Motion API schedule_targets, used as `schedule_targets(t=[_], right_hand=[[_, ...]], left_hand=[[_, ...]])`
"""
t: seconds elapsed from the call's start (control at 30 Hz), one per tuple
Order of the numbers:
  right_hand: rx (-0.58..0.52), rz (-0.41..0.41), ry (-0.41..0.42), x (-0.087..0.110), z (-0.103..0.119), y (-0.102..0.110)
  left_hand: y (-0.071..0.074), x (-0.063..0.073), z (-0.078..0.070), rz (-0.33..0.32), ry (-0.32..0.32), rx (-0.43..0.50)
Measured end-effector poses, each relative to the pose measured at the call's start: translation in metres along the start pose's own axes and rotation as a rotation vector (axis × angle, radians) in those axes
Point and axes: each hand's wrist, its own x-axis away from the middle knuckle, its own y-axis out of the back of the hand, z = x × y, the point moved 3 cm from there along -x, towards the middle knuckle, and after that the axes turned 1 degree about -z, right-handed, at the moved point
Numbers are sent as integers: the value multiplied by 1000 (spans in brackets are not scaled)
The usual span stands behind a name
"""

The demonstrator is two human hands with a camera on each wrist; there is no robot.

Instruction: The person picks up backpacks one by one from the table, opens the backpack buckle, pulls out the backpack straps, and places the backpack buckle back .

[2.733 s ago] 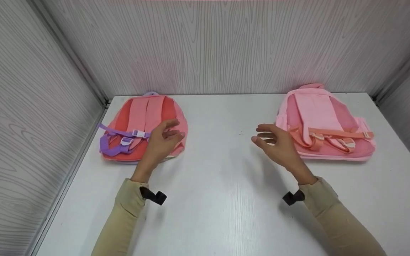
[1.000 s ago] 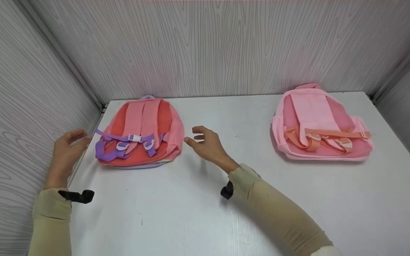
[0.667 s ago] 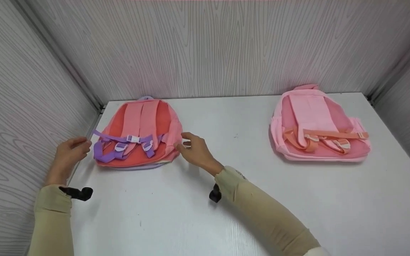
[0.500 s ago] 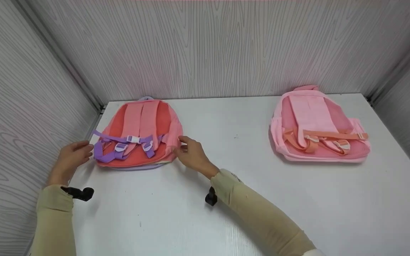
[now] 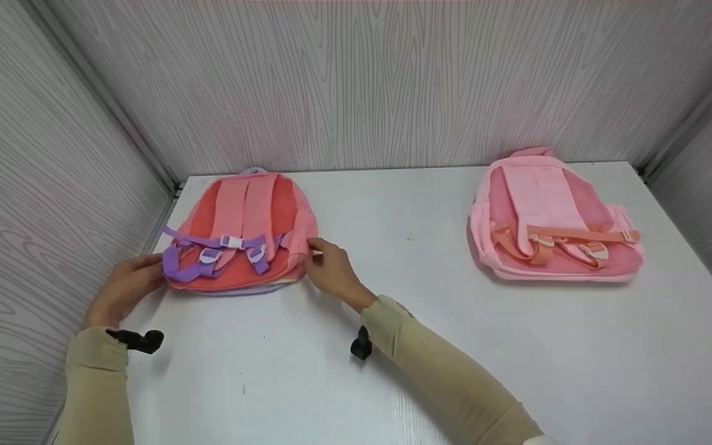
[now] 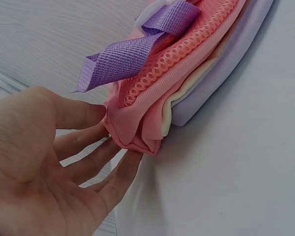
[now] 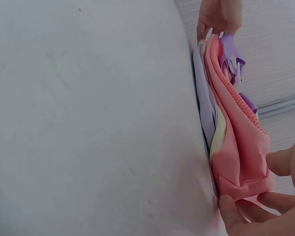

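Note:
A coral-pink child's backpack (image 5: 229, 204) lies straps up at the back left, with purple webbing (image 5: 178, 267) and white buckles across it. My left hand (image 5: 126, 289) holds its lower left corner; in the left wrist view the thumb (image 6: 81, 114) presses the side and the fingers reach round beneath the corner. My right hand (image 5: 334, 272) grips the lower right side. The right wrist view has that thumb (image 7: 280, 162) against the coral fabric and fingertips under the bottom corner. A lavender and cream layer shows beneath the bag, which rests on the table.
A light pink backpack (image 5: 544, 198) with orange webbing (image 5: 603, 235) lies straps up at the back right of the white table (image 5: 393, 346). Wood-grain panels (image 5: 356, 86) stand behind the table and on both sides, the left one close to my left arm.
My right hand has crossed from beside the light pink backpack to the coral one's right side. My left hand has moved left, then in onto its left corner. Both bags stay in place.

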Motion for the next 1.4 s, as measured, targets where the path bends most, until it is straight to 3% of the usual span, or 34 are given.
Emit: schedule_targets(t=[0.17, 0.5, 0.8, 1.0, 1.4], right_hand=[[1, 7, -3, 1, 3, 0], [25, 43, 31, 4, 5, 4], [59, 67, -37, 6, 3, 9], [60, 75, -40, 9, 4, 16], [66, 87, -18, 15, -2, 31]], left_hand=[[0, -1, -1, -19, -4, 23], [-2, -2, 0, 8, -6, 24], [-7, 0, -2, 46, 26, -23], [-10, 4, -6, 77, 46, -28], [-19, 7, -5, 122, -45, -48]])
